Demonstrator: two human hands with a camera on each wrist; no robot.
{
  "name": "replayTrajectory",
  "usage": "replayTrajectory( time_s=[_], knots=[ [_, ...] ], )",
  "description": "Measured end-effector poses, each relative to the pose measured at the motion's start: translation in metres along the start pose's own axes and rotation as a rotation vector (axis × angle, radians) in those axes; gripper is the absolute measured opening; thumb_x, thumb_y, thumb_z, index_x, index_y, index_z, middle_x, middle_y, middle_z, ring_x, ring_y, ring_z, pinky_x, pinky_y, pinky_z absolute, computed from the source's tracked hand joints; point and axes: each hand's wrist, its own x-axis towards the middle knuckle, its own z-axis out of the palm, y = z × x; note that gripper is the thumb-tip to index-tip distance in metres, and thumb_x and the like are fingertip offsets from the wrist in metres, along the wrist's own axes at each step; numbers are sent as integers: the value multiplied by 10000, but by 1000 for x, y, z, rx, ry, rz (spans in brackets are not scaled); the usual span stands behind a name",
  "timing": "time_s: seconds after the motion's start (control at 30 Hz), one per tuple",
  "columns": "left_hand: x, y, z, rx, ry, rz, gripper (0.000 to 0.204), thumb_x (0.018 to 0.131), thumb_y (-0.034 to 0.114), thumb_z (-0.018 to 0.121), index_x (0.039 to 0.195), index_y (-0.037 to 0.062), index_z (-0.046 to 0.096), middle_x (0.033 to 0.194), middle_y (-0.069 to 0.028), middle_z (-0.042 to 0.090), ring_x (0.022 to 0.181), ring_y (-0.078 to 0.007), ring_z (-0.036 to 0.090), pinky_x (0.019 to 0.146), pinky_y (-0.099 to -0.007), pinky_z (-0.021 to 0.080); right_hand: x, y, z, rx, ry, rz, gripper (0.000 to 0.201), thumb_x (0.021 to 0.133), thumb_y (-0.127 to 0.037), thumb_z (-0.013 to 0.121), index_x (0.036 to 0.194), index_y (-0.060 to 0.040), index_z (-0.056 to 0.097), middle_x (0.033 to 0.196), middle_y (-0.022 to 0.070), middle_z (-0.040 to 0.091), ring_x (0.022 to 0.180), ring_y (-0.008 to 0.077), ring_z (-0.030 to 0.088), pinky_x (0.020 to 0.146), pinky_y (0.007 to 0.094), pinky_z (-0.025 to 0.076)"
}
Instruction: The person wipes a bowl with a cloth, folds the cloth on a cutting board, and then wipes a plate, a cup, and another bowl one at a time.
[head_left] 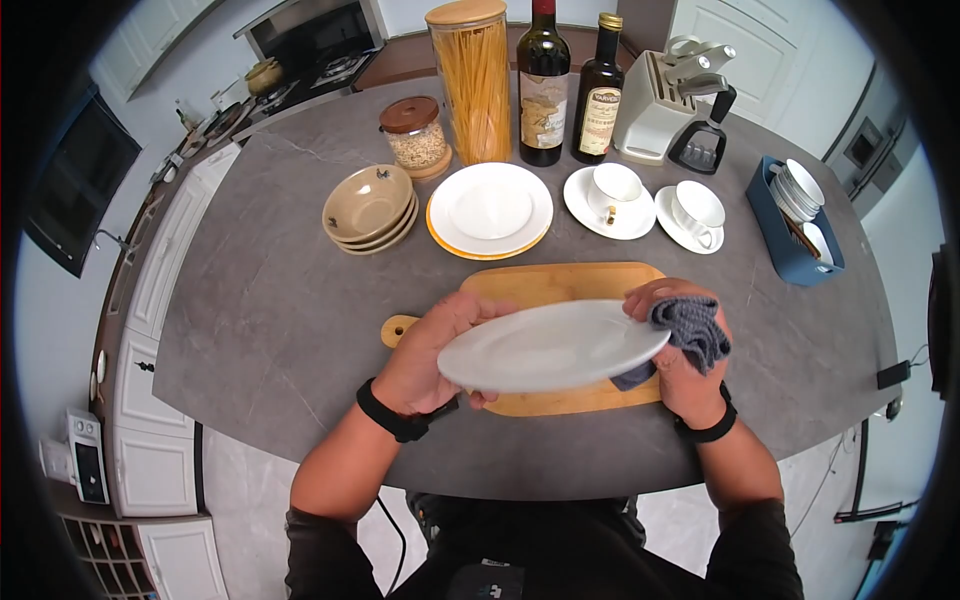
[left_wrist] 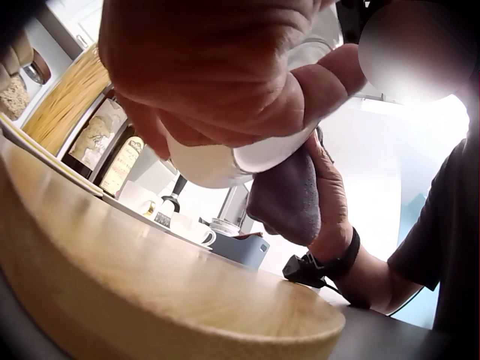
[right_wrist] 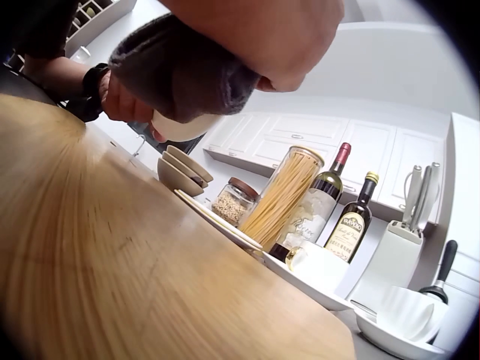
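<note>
A white plate is held tilted above the wooden cutting board in the head view. My left hand grips its left edge, thumb over the top and fingers beneath. At the right rim, my right hand pinches the plate through a dark grey cloth. The cloth bunches over the fingers and hangs below the plate; the left wrist view shows this hanging part of the cloth against the plate's underside. Part of the right hand's fingers is hidden by the cloth.
Behind the board stand stacked beige bowls, stacked plates and two cups on saucers. Farther back are a jar of oats, a spaghetti jar, two bottles and a knife block. A blue bin holds dishes at right.
</note>
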Motion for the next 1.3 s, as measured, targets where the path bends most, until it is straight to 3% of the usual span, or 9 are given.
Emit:
replayTrajectory(
  time_s=[0.03, 0.07, 0.17, 0.4, 0.6, 0.8, 0.9, 0.97, 1.3],
  knots=[
    [-1, 2, -7, 0, -228, -20, 868, 1129, 722, 299, 1436, -32, 600, 1076, -159, 773, 735, -233, 775, 614, -330, 631, -2, -3, 0, 0, 0, 0, 478, 1004, -244, 827, 1337, 18, 606, 1188, 162, 718, 1128, 273, 703, 1018, 421, 553],
    [-4, 2, 7, 136, -32, -15, 1024, 1075, 825, 155, 1469, -24, 569, 962, -200, 759, 547, -250, 713, 445, -311, 551, -2, -6, 0, -71, 111, 137, 437, 1004, -230, 829, 1300, 23, 631, 1182, 142, 722, 1123, 231, 697, 1008, 386, 551],
    [-9, 7, 19, 267, -95, 25, 1056, 1058, 844, 99, 1436, -22, 570, 857, -215, 735, 514, -233, 700, 433, -286, 535, 5, -4, 3, -92, 276, 275, 331, 1018, -197, 815, 1226, 31, 695, 1179, 96, 742, 1087, 150, 691, 985, 330, 553],
    [-20, 14, 31, 978, 44, -38, 643, 1174, 579, 410, 1206, 30, 741, 777, -68, 712, 548, -93, 643, 469, -253, 494, 19, -1, 6, 370, 429, 704, 324, 1039, -218, 794, 1258, 11, 725, 1177, 113, 784, 1017, 144, 745, 876, 303, 603],
    [-11, -5, 27, 698, 0, 341, 458, 1171, 413, 544, 1337, 3, 663, 898, -49, 751, 648, -101, 694, 519, -256, 557, 19, 5, 4, 351, 358, 854, 348, 1055, -273, 771, 1253, 10, 726, 1142, 103, 789, 965, 139, 761, 822, 278, 611],
    [-10, -5, 22, 509, 110, 353, 443, 1172, 396, 548, 1339, 4, 670, 953, -52, 766, 738, -105, 736, 621, -246, 593, 15, 18, -12, 186, 418, 864, 255, 1076, -195, 651, 1232, 0, 700, 1094, 72, 755, 919, 133, 698, 842, 310, 576],
    [-11, -8, 25, 644, 115, 384, 465, 1179, 392, 538, 1378, -11, 657, 1047, -48, 771, 869, -90, 734, 751, -248, 587, 15, 18, -12, -148, 304, 550, 245, 1001, -95, 668, 1224, 8, 681, 1112, 120, 727, 948, 208, 680, 873, 361, 554],
    [-9, -17, 29, 693, 117, 433, 460, 1183, 392, 522, 1382, -5, 641, 1010, -38, 755, 801, -82, 725, 667, -239, 575, 14, 13, -1, -770, 31, -64, 343, 906, -11, 711, 1246, 18, 677, 1137, 179, 695, 1019, 323, 673, 895, 411, 543],
    [-4, -27, 33, 785, 142, 639, 474, 1195, 385, 497, 1331, -39, 660, 941, -17, 741, 835, -76, 689, 727, -263, 557, 7, -21, 36, -699, -307, -213, 554, 675, 36, 767, 1224, -30, 737, 1107, 146, 683, 983, 351, 670, 798, 433, 569]
  ],
)
